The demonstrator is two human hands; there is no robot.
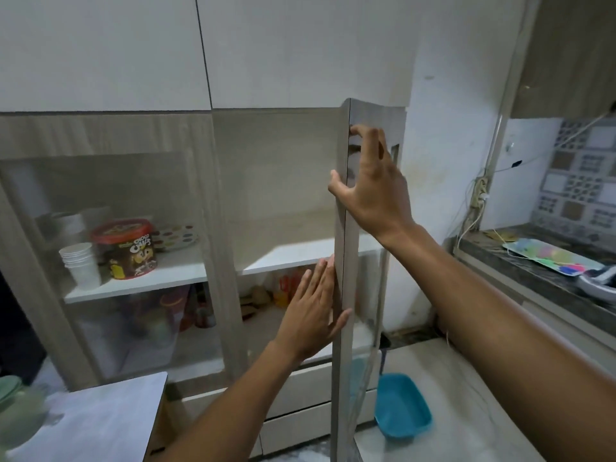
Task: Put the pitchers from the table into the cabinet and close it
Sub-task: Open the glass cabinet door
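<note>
The cabinet's right glass door (343, 361) stands open, edge-on to me, with a light wood frame. My right hand (370, 181) grips its upper edge, thumb on the near side and fingers wrapped behind. My left hand (313, 315) lies flat against the door's inner face lower down, fingers apart. The upper shelf (300, 255) behind the open door is bare. A pale green pitcher (16, 411) stands blurred on the table (100, 418) at the bottom left.
Behind the closed left glass door (110, 228) sit stacked white cups (81, 265), a red-lidded chocolate tub (128, 248) and a dotted plate. The lower shelf holds several containers. A blue basin (400, 405) lies on the floor. A dark counter (533, 268) runs at the right.
</note>
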